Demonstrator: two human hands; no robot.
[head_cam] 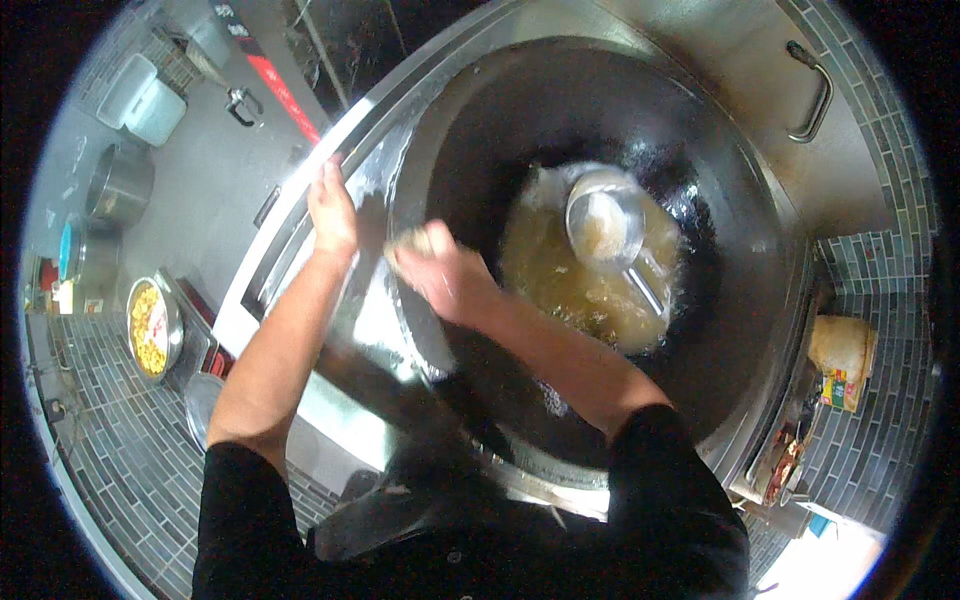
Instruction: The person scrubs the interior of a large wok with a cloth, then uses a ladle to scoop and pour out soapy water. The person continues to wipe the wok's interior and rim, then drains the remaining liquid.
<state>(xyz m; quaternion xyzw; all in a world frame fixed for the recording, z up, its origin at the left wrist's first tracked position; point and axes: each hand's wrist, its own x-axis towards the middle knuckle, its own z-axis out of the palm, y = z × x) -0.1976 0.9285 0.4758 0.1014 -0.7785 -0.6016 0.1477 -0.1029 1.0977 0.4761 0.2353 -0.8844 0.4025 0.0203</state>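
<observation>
A very large dark wok (495, 97) is set in a steel stove top (375, 300). Murky, yellowish-brown liquid (547, 277) with foam lies in its bottom. A metal ladle or scoop (606, 217) rests in the liquid, its short handle pointing down to the right. My right hand (450, 281), somewhat blurred, is closed on a tan, fibrous scrubber or brush-like thing (412, 247) at the wok's left rim; its exact kind cannot be told. My left hand (332, 206) is at the stove's raised left edge, fingers extended, with nothing seen in it.
A steel bowl of yellow food pieces (154, 330) stands at far left, near a steel pot (120, 186) and a white plastic container (142, 101). A red strip (281, 94) lies beyond the stove edge. Trays and packages (840, 390) are at right, by the tiled wall.
</observation>
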